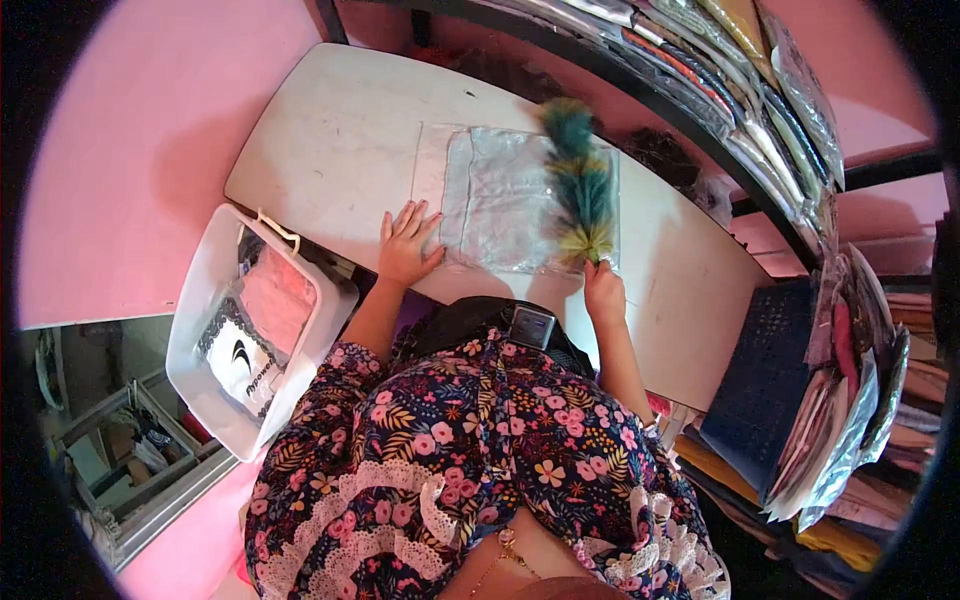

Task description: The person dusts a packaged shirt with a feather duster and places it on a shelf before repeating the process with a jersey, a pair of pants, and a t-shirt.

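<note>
On the white counter (330, 130), two hands worked at a clear plastic bag.

Nearest was the flowery dress (470, 440) of the person. Beside it, on the left, a white bin (200, 300) held folded clothes. Next came the left hand (407, 245), lying flat on the counter with its fingers (405, 217) spread loose, gripping nothing, touching the near edge of the clear bag (500, 200). The right hand (603, 290) was closed tight around the handle of a feather duster (580, 180). The duster's green and yellow feathers lay across the right part of the bag. Farther off, shelves (740, 80) held many packed bags.
</note>
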